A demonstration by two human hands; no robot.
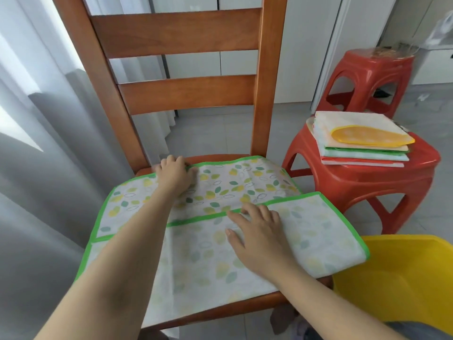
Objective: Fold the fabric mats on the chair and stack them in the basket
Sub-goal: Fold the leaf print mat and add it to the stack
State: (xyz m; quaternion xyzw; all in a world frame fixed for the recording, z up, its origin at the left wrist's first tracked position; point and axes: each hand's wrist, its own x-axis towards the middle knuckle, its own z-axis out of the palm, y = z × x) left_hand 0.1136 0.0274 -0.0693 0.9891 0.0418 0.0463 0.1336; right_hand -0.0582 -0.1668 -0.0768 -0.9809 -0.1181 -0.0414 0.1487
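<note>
A leaf-print mat (220, 192) lies half folded on the chair (176, 40) seat. The left hand (175, 174) pinches its far green edge with curled fingers. The right hand (257, 234) presses the folded flap, fingers spread flat.

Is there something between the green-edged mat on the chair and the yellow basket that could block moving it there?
Nothing visible does. The mat lies half folded on the chair seat, and the yellow basket sits directly beside the seat's right edge, its opening uncovered. The red stool with stacked mats stands farther back.
</note>
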